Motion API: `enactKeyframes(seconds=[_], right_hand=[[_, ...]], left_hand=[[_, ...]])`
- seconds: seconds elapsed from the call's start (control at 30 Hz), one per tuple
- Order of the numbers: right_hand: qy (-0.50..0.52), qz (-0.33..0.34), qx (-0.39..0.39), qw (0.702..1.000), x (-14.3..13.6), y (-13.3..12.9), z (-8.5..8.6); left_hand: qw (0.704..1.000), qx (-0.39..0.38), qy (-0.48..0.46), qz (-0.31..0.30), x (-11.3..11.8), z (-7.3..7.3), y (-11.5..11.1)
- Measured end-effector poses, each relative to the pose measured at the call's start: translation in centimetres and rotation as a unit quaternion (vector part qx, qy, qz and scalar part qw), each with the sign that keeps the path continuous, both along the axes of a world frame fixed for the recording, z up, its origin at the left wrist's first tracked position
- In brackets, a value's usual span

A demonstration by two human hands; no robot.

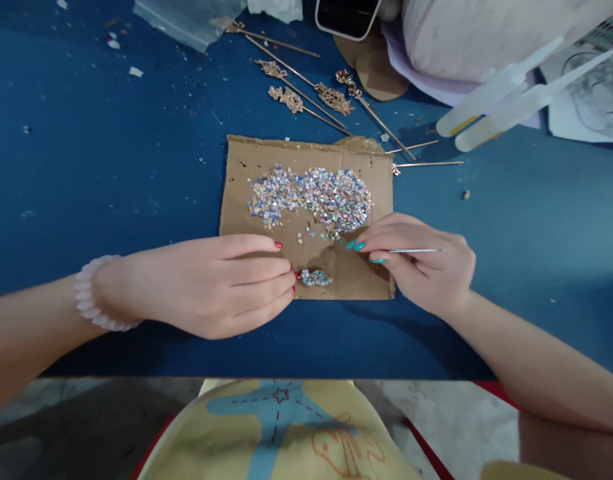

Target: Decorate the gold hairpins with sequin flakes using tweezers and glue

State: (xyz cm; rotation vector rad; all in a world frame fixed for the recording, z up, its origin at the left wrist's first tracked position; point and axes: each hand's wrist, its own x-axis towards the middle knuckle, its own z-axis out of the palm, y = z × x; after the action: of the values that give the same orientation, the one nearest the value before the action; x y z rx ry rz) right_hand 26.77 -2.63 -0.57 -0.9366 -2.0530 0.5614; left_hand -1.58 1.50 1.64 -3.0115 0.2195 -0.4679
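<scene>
Nearest, on the near part of a cardboard sheet (363, 283), a small chip-covered piece (315, 277) is laid flat, its left end met by the fingertips of the left hand (211, 287). Those fingers are held out almost side by side, the index slightly apart; whether the end is pinched or merely touched cannot be told, the contact being small and partly covered. Probably the piece is best steadied from that end alone, so that its right side is left open. Just right and a little farther, a thin tool (416, 251) is pinched by the thumb and fingers of the right hand (429, 267); its working tip seems to be hidden. A light grip is called for, and chips are better taken singly from the thinned near edge of the heap of chips (336, 193) than from its crowded middle. Beyond the cardboard, gilt hairpins (333, 100) are strewn over the blue table (136, 153), and two squeeze bottles (506, 119) are placed far right.
</scene>
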Motion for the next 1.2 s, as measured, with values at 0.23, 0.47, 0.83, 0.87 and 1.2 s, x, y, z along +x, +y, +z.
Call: enactKeyframes(seconds=[0.23,0.47,0.83,0.87,1.2], right_hand=[[0.032,-0.009,-0.021,0.999,-0.3,-0.3,0.3],[0.050,0.045,-0.039,0.997,-0.9,-1.1,0.8],[0.031,0.084,-0.056,0.994,-1.6,-1.5,1.3],[0.028,0.085,-0.056,0.994,-1.7,-1.5,1.3],[0.021,0.070,-0.053,0.996,-1.7,-1.4,1.1]], left_hand=[[1.000,-0.006,0.013,0.016,0.0,0.2,-0.2],[1.000,-0.011,0.004,-0.004,0.3,0.3,-0.2],[1.000,-0.008,-0.012,-0.003,0.3,0.2,-0.2],[1.000,-0.013,-0.013,-0.001,0.2,0.1,-0.2],[1.000,0.006,-0.012,0.008,0.1,-0.1,-0.2]])
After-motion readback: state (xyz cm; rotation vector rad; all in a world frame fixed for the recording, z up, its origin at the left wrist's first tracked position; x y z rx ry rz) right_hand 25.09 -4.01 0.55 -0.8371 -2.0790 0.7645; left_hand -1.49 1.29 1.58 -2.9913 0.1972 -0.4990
